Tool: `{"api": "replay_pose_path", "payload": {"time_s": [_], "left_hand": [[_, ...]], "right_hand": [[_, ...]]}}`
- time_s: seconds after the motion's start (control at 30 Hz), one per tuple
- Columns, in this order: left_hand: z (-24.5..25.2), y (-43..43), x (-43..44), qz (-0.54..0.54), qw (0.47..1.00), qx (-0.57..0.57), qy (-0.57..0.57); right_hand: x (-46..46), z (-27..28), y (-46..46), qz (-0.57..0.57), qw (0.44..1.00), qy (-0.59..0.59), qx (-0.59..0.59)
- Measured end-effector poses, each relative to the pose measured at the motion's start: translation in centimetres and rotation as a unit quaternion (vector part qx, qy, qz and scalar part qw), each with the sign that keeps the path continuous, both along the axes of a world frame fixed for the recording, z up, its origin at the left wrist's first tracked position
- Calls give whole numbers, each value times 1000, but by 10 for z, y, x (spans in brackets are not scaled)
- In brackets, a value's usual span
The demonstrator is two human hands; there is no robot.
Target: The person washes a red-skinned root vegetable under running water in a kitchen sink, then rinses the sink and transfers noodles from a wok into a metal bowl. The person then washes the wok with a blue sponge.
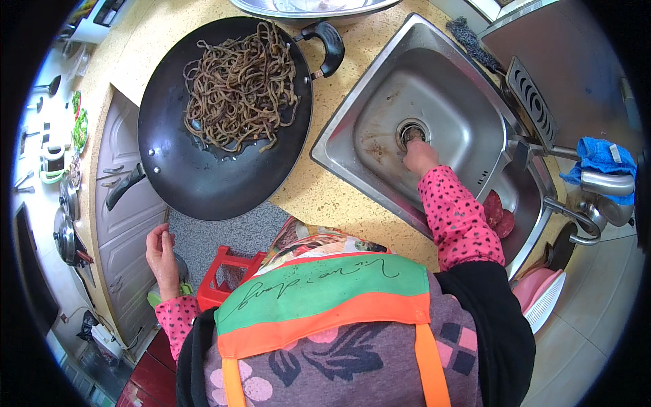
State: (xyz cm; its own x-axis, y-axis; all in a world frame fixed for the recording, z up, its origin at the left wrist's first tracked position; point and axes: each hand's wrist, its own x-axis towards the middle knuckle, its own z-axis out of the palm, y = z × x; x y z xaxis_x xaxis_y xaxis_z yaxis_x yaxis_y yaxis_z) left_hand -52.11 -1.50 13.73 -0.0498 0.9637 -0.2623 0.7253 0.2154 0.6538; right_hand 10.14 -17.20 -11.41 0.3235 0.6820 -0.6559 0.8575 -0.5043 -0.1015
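My right hand [421,156] reaches down into the left basin of a stainless steel sink [374,96], its fingers at the drain strainer [413,133], where some brownish debris shows. The fingertips are partly hidden, so their grip is unclear. Brown stains mark the basin floor beside the drain. My left hand [163,250] hangs off to the left, below the wok, with nothing visible in it. A large black wok [213,185] with two handles rests on the speckled counter and holds a heap of long dark cooked beans or similar strands [241,86].
A metal bowl [315,12] stands at the back. Reddish round pieces [499,216] lie in the second basin. A faucet [569,152] with a blue cloth [605,158], a slotted turner [531,102] and pink and white baskets [539,295] are on the right. A red stool [216,277] stands below.
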Motion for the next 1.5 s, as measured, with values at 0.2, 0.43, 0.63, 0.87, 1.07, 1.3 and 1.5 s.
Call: {"api": "replay_pose_path", "payload": {"time_s": [0.2,0.43,0.63,0.87,1.07,1.3,1.5], "left_hand": [[-4,-6,-3,5,1000,13,-12],[-1,-11,-13,1,1000,6,-21],[-16,-13,-25,-5,998,10,-57],[-37,-67,-57,38,995,51,-72],[-60,-185,-83,107,991,85,-1],[-101,-368,-118,331,943,29,-15],[-152,-445,-151,356,934,-20,6]], "right_hand": [[-5,4,-19,3,992,-44,121],[8,33,-33,-52,951,-55,298],[6,110,-45,-75,908,-57,409],[-28,168,-48,-6,893,-35,449],[-65,152,-68,85,912,61,397],[-62,143,-64,181,898,93,389],[-67,141,-65,185,899,75,389]]}}
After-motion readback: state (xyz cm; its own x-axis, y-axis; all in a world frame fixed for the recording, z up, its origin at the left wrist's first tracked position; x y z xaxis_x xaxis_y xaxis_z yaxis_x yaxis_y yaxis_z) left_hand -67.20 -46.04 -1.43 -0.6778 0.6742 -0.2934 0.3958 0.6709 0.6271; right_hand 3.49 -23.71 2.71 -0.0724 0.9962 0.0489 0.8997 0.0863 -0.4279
